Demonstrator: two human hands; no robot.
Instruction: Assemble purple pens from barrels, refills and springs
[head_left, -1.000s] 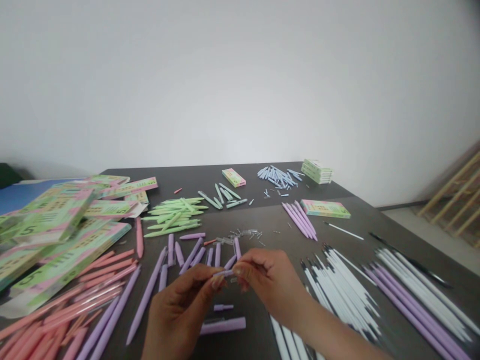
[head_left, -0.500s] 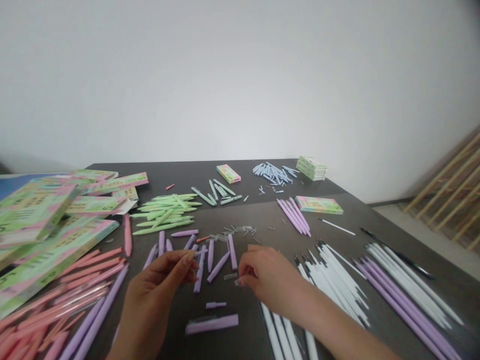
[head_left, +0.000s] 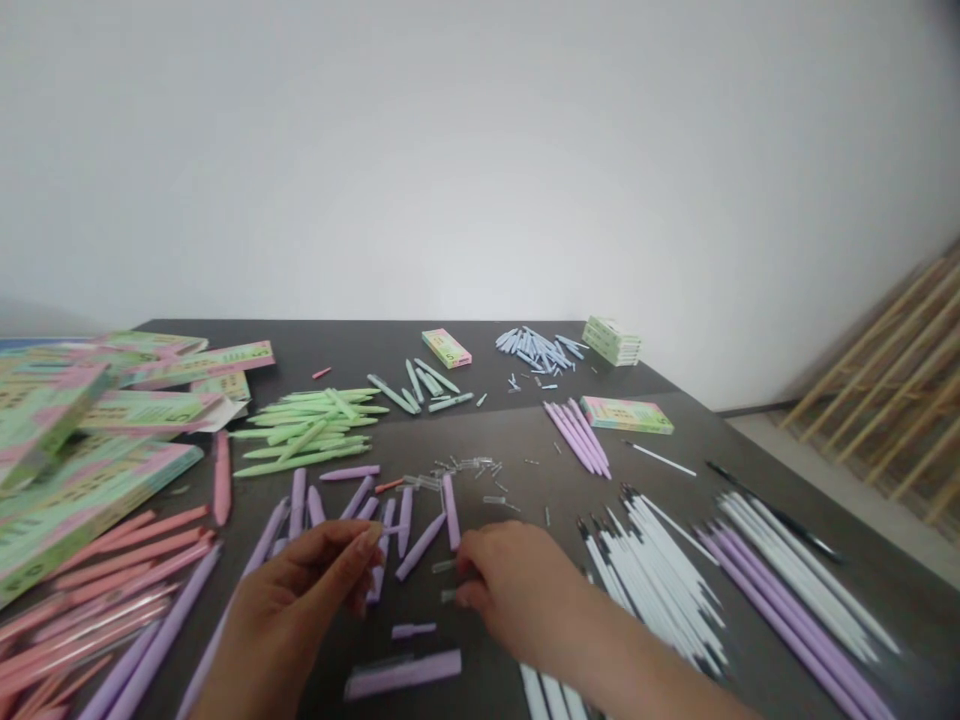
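The dark worktop (head_left: pixel 360 350) carries the cartons (head_left: pixel 105 500) at left and the white rods (head_left: pixel 660 580) at right. The hands, together over a purple part one second ago, are now apart. The left hand (head_left: pixel 300 585) is raised, its thumb and forefinger pinched on the small purple piece (head_left: pixel 390 530), in front of the purple barrels (head_left: pixel 420 548). The right hand (head_left: pixel 517 575) is low over the worktop, fingers curled, with two clear tubes (head_left: pixel 442 566) at its fingertips; whether it grips one cannot be determined. The separation apparently leaves the left hand alone supporting the piece, with the right available for handling clear parts.
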